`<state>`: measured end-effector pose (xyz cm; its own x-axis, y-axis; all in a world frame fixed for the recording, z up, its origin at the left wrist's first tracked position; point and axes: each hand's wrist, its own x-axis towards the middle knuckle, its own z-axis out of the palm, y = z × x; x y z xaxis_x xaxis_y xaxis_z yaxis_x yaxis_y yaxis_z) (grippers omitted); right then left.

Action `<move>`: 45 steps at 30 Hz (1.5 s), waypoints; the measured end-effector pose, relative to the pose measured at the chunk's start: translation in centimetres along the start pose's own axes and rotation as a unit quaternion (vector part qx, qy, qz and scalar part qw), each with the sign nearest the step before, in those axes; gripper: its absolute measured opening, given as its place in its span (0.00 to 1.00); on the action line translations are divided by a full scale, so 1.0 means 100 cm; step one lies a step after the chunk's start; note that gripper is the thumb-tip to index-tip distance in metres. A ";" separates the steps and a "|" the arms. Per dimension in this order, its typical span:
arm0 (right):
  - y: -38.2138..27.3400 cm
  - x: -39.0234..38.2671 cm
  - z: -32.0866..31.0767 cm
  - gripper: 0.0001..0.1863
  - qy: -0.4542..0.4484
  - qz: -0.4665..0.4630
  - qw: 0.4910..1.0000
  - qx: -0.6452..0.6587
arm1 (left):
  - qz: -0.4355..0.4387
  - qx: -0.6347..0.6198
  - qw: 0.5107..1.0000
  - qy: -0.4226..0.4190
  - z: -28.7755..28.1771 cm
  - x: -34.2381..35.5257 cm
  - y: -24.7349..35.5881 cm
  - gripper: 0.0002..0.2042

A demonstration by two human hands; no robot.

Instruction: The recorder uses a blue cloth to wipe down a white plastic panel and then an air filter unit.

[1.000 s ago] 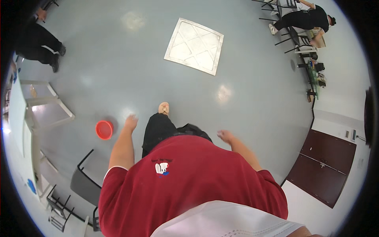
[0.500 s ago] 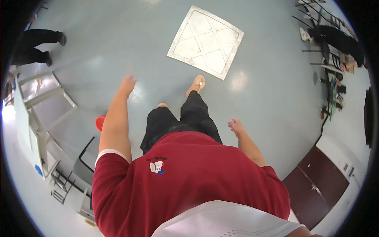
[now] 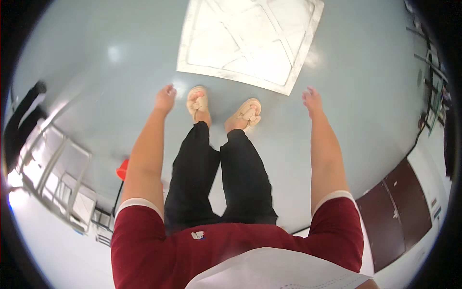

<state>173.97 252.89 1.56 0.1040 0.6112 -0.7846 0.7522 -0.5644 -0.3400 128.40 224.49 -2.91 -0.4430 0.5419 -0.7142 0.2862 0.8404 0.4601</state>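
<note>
A large white square panel [image 3: 260, 53] with a criss-cross line pattern and a border lies flat on the grey floor ahead of my feet. My left hand [image 3: 166, 98] hangs in the air short of its near left corner, holding nothing, its fingers loosely bent and apart. On the other side my right hand [image 3: 312, 101] is held out near the panel's near right corner, also with nothing in it and the fingers apart. Neither hand touches the panel. Between the hands are my feet in beige sandals [image 3: 249, 114], close to the panel's near edge.
A red container [image 3: 122, 169] stands on the floor at my left. Beyond it are a white frame-like table [image 3: 67, 154] and the dark-clad legs [image 3: 24, 125] of another person. Far right, there are chairs or racks [image 3: 433, 72] and a dark red double door [image 3: 395, 214].
I have stepped closer to the panel, and both feet now stand before it. My arms have reached forward, the right one most. The panel looks larger and nearer.
</note>
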 end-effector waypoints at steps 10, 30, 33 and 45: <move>0.100 0.182 0.085 0.34 0.172 0.022 0.982 -0.080 | -0.105 0.049 0.990 0.083 0.059 0.202 -0.011 0.26; 0.056 0.162 0.065 0.32 0.227 0.126 0.957 0.129 | -0.136 0.023 0.969 0.205 0.056 0.183 0.027 0.27; 0.055 0.149 0.044 0.34 0.238 0.059 0.969 -0.009 | -0.164 -0.030 0.965 0.200 0.031 0.158 0.050 0.28; 0.012 -0.041 -0.067 0.26 0.139 -0.210 0.939 -0.235 | -0.216 -0.263 0.915 0.215 0.017 -0.191 -0.056 0.27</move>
<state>178.79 253.47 7.86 -0.1489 0.8827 -0.4457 0.9620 0.0249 -0.2720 136.70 209.40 7.28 -0.7446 0.0143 -0.6674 -0.3933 0.7984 0.4560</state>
